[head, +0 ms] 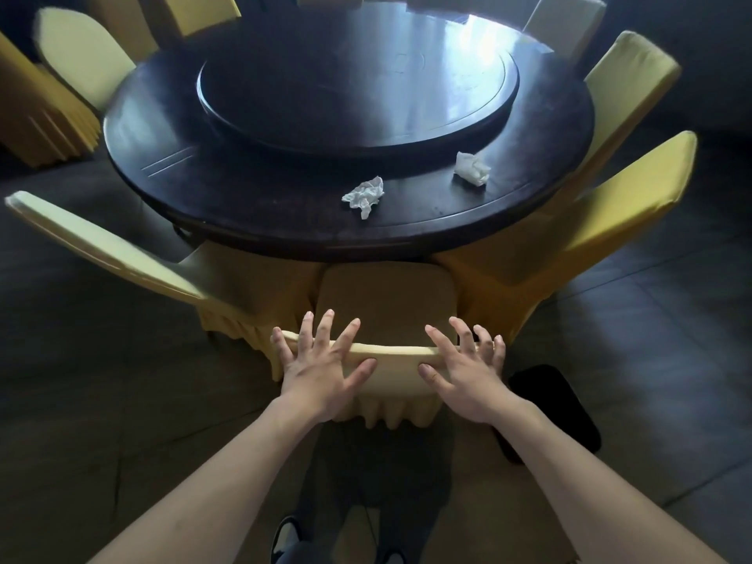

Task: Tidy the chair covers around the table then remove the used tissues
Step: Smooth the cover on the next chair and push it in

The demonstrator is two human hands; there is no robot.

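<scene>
Both arms outstretched, left hand (321,370) and right hand (468,374) splayed flat, hands pressing the chair cover (396,352) top

**Room and Furniture Layout**

A round dark wooden table (252,221) occupies the centre of the view. A raised circular turntable (358,75) of the same dark wood sits at its middle. Pale daylight reflects off the polished far side of both surfaces. The floor (651,319) consists of large dark grey tiles with visible joint lines. A flat black object (557,409) lies on the floor at right; its identity cannot be determined.
</scene>
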